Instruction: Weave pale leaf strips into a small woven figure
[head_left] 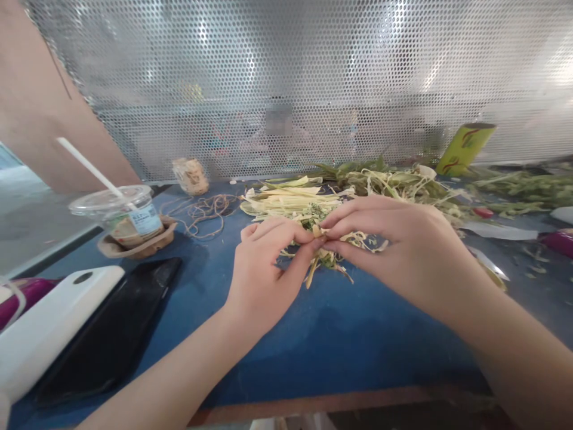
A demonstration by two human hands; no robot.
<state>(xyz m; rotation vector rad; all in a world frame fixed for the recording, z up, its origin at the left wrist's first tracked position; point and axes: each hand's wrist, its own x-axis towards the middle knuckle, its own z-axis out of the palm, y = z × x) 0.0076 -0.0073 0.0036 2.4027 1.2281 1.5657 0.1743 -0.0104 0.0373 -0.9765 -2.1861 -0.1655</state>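
Observation:
My left hand [264,272] and my right hand [403,245] meet at the fingertips above the middle of the blue table. Both pinch a small pale yellow plant strip [317,231] between thumb and fingers. Just below and behind the fingers lies a small heap of green and yellow plant shreds [329,260], partly hidden by the hands. Beyond the left hand, a bundle of flat, pale green-yellow strips [286,203] lies side by side. Behind the right hand is a larger pile of leafy stalks and peelings [394,182].
To the left stand a lidded cup [129,221] with a straw in a cardboard holder [107,248], a black phone [111,328] and a white device [58,328]. Loose twine [208,209] lies near its spool [191,176]. A knife [501,232] lies right; a perforated metal panel [290,71] rises behind.

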